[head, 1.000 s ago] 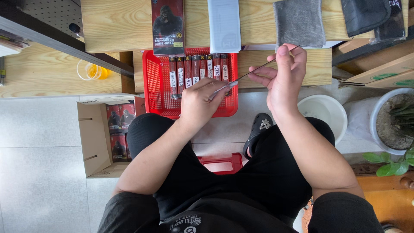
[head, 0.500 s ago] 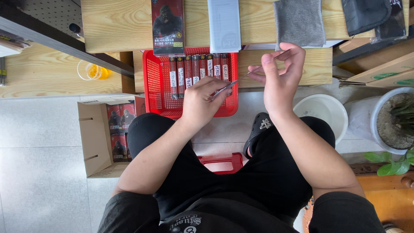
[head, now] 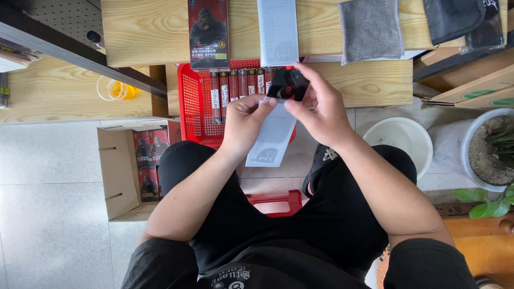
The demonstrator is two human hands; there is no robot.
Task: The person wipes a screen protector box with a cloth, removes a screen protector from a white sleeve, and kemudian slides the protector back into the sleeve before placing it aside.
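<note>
**Both hands on a white sleeve and a dark glossy sheet**

At the far left a clear plastic cup with yellow liquid sits on the lower, pale wood-grain desk, near its right edge. Below it on the tiled floor stands an open cardboard box holding flat red and black packs. Further right, a red plastic mesh basket hangs under the front edge of the upper desk, with a row of narrow red boxes upright in it.

The left hand has its fingers closed in a pinch on the top of a long, flat white paper sleeve, which hangs down over the basket's front wall. The right hand curls its fingers round a small, dark, shiny sheet at the sleeve's upper end; the two pieces touch there. On the upper desk lie a tall dark printed box, a second white sleeve and a grey fuzzy cloth. A white round bucket sits on the floor to the right.

Half a second ago the hands held a thin strip stretched between them, further apart; now they are close together.
</note>
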